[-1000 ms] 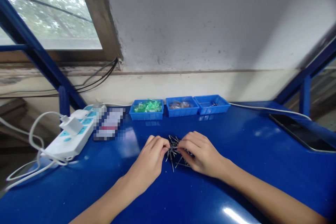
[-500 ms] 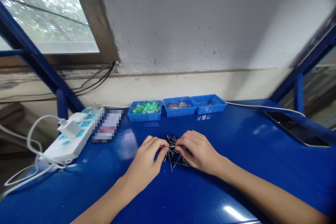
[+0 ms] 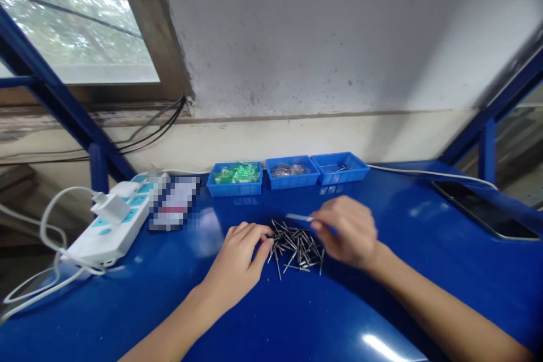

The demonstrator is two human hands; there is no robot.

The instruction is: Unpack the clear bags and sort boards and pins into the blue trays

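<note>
A loose pile of thin metal pins [image 3: 300,246] lies on the blue table between my hands. My left hand [image 3: 238,260] is at the pile's left edge, thumb and forefinger pinched together. Whatever small thing sits at those fingertips is too little to make out. Over the right side of the pile, my right hand [image 3: 350,232] is raised and smeared by motion. Its thumb and forefinger grip one thin metal pin [image 3: 299,217], which points left above the pile.
Along the wall stand three blue bins: one with green pieces [image 3: 235,189], one with small bagged parts [image 3: 292,182], one with a few metal pins [image 3: 343,175]. A white power strip [image 3: 114,232] with cables and a phone [image 3: 176,203] are left; a dark phone [image 3: 483,209] lies right.
My right hand has pulled away from the left fingertips, moving right and up with a metal pin, uncovering the pile. My left hand has stayed almost in place.
</note>
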